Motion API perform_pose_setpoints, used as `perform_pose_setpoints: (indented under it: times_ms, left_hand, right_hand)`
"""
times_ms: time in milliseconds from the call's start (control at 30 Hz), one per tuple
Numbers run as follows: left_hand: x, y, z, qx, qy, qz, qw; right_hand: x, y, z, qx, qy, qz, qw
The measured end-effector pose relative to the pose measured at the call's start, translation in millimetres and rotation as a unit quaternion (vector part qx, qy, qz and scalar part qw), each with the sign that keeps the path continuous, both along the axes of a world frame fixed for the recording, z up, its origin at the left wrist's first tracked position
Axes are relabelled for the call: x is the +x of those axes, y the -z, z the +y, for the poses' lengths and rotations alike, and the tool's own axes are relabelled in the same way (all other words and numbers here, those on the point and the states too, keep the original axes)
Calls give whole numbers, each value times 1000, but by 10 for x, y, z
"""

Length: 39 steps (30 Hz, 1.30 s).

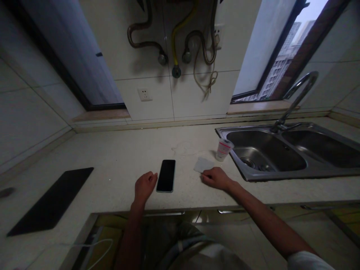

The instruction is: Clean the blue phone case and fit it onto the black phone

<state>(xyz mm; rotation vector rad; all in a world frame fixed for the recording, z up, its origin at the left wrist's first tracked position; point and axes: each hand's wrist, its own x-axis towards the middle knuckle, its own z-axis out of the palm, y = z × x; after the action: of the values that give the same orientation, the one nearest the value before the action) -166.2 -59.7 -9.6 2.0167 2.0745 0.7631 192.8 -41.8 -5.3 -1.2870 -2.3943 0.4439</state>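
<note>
My left hand rests on the counter, curled into a loose fist, with nothing visible in it. Just right of it lies a smartphone, its dark screen facing up. My right hand is closed at the near edge of a thin pale grey sheet, which lies flat on the countertop; whether it is cloth or paper I cannot tell. Beyond that hand, by the sink's edge, a clear plastic cup with red print stands upright.
At right is a double-bowl steel sink with a curved faucet. A black flat panel lies on the pale counter at left. Pipes hang on the tiled wall; a white cable trails at lower left.
</note>
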Motion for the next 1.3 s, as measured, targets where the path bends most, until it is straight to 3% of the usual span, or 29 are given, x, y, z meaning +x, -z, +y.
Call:
perform_pose_setpoints:
  times_ms: [233, 700, 867, 1100, 1300]
  left_hand:
    - [-38, 47, -124, 40, 5, -99, 994]
    - [-19, 7, -152, 32, 0, -126, 991]
    - [235, -110, -232, 27, -121, -20, 992]
    - [799, -335, -110, -48, -89, 78, 992]
    - [952, -329, 134, -86, -104, 113, 984]
  right_hand:
    - [63, 19, 45, -24, 2, 39, 999]
    - [12, 59, -166, 34, 30, 134, 990]
    - [-122, 99, -245, 37, -9, 115, 993]
    - [-131, 88, -223, 26, 7, 121, 992]
    - [-128, 83, -241, 26, 6, 114, 993]
